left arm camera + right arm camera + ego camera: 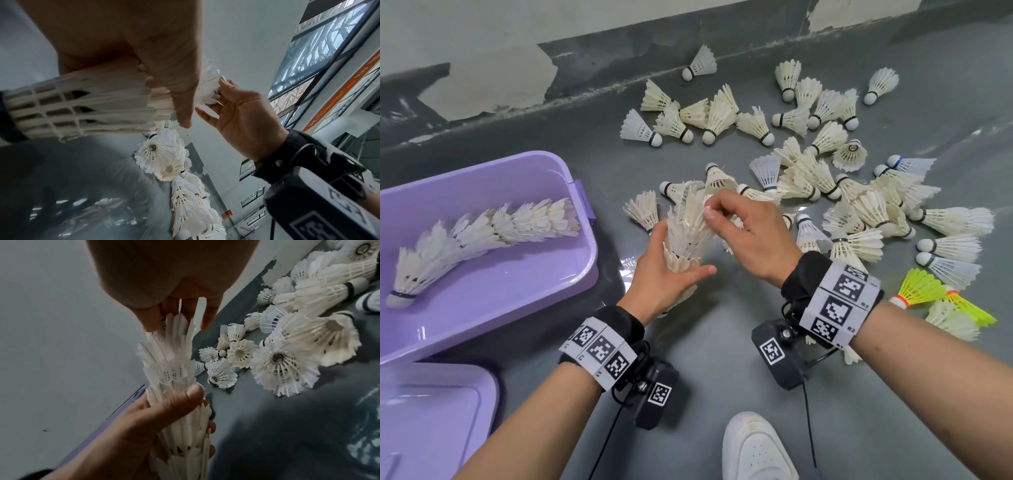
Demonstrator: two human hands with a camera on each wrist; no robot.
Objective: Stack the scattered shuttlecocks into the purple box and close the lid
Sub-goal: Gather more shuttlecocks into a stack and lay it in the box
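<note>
My left hand (671, 274) grips a short stack of nested white shuttlecocks (688, 236), held above the grey floor. My right hand (743, 229) pinches the feathers of the topmost shuttlecock (176, 331) at the stack's upper end. In the right wrist view the stack (180, 410) runs from my left hand's thumb (179, 402) up to my fingertips. The purple box (585, 253) lies open at the left with a long curved row of nested shuttlecocks (482, 236) inside. Its purple lid (431, 411) lies at the lower left. Several loose shuttlecocks (825, 178) are scattered on the floor to the right.
A wall with peeling paint (517, 68) runs along the far side. Yellow shuttlecocks (924, 287) lie at the right near my forearm. A white shoe (753, 448) is at the bottom centre. Grey floor (722, 359) shows between my wrists.
</note>
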